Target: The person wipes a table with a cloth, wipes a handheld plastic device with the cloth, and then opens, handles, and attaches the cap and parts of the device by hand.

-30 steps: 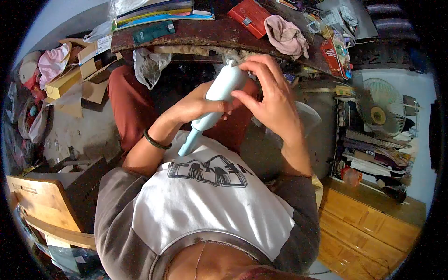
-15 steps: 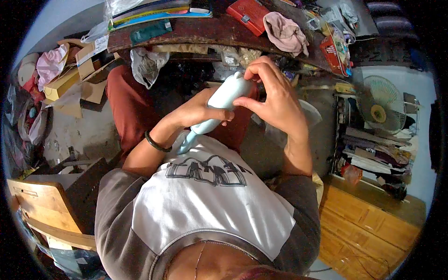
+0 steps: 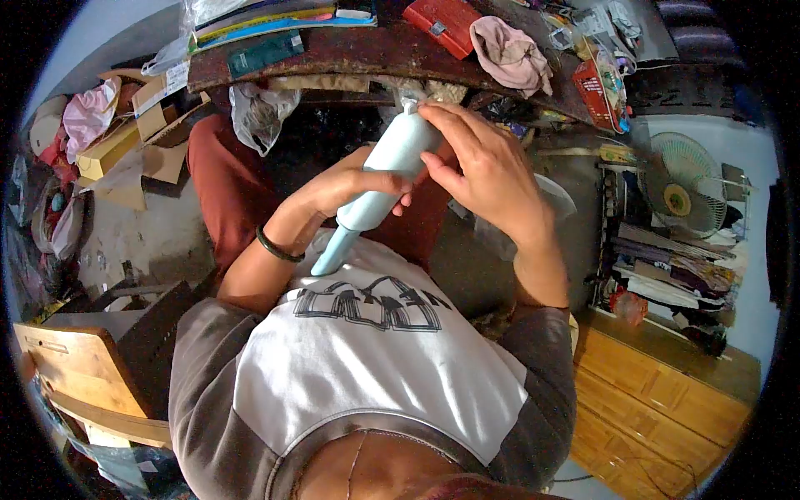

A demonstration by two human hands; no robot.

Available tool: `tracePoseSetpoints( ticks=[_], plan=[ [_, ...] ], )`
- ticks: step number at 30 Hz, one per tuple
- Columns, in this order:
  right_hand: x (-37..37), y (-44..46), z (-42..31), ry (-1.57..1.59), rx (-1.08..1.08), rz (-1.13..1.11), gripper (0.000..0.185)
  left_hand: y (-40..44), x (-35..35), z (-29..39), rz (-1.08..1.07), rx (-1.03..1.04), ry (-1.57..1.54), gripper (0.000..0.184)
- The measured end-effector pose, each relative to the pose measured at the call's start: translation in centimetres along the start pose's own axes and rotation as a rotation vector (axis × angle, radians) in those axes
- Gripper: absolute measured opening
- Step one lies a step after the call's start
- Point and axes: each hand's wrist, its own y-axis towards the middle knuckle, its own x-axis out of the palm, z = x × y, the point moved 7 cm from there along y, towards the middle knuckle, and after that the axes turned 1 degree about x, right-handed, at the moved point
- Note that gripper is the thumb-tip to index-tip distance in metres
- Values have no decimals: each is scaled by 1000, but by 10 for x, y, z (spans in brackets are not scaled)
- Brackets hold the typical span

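A pale blue cylindrical object (image 3: 390, 158) with a narrower handle-like end is tilted in front of my torso. Its thin end rests near my white shirt, and a small knob tops the far end. My left hand (image 3: 354, 187) is wrapped round its middle, thumb across the front. At the upper right side of the object is my right hand (image 3: 487, 171), its fingertips by the top and its thumb apart from the fingers, beside the body. Nothing is held between that thumb and the fingers. A dark bracelet (image 3: 277, 247) circles my left wrist.
Ahead is a dark table (image 3: 350, 62) with a red box (image 3: 442, 25), a pink cloth (image 3: 510, 57) and a red basket (image 3: 593, 92). Cardboard boxes (image 3: 158, 117) lie at the left. A fan (image 3: 683, 187) and wooden drawers (image 3: 658, 408) stand at the right.
My right hand's fingers have straightened from a curled pose near the object's top, and the hand has shifted slightly. The object has turned a little in my left hand, which keeps its hold.
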Motion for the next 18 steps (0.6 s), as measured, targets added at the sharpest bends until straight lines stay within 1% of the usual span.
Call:
tracePoseSetpoints(
  ticks=[1, 4, 10, 13, 16, 18],
  plan=[
    [2, 0, 1, 16, 29, -23, 43, 0, -2, -2, 3, 8, -9, 47],
    [4, 2, 0, -14, 2, -9, 43, 0, -4, -4, -17, -21, -27, 50],
    [12, 3, 9, 56, 44, -67, 44, 0, -9, -11, -21, -75, -82, 51],
    [14, 6, 10, 37, 70, -121, 42, 0, -10, -9, 37, -97, -55, 51],
    [16, 6, 11, 18, 36, -78, 41, 0, -9, -7, 32, -86, -71, 51],
    [17, 7, 15, 92, 51, -111, 40, 0, -13, -12, 22, -99, -91, 50]
  ],
)
